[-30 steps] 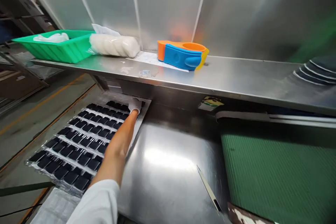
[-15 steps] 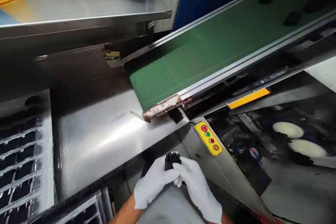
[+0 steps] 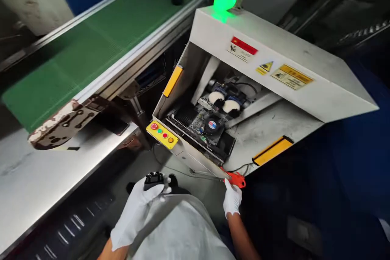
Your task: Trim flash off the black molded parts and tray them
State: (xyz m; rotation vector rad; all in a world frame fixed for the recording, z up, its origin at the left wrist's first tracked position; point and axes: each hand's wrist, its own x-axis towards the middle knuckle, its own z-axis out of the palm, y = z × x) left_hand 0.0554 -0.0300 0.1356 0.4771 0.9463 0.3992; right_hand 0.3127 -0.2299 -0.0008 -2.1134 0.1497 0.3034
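Observation:
My left hand, in a white glove, is closed around a small black part with several short knobs on top. At the machine's front corner, my gloved right hand has its fingers on a red-orange tool, whose exact kind is hard to make out. A dark cable runs beside it. Inside the white machine are two round pale pads and a black fixture with a red and blue round label.
A green conveyor belt with several dark pieces slopes at the upper left, above a steel table. A yellow button box is on the machine's front edge. A green lamp glows on top.
The view has swung right, bringing the whole machine into sight. My right hand has left the black part and moved right onto the red-orange tool. My left hand keeps the part.

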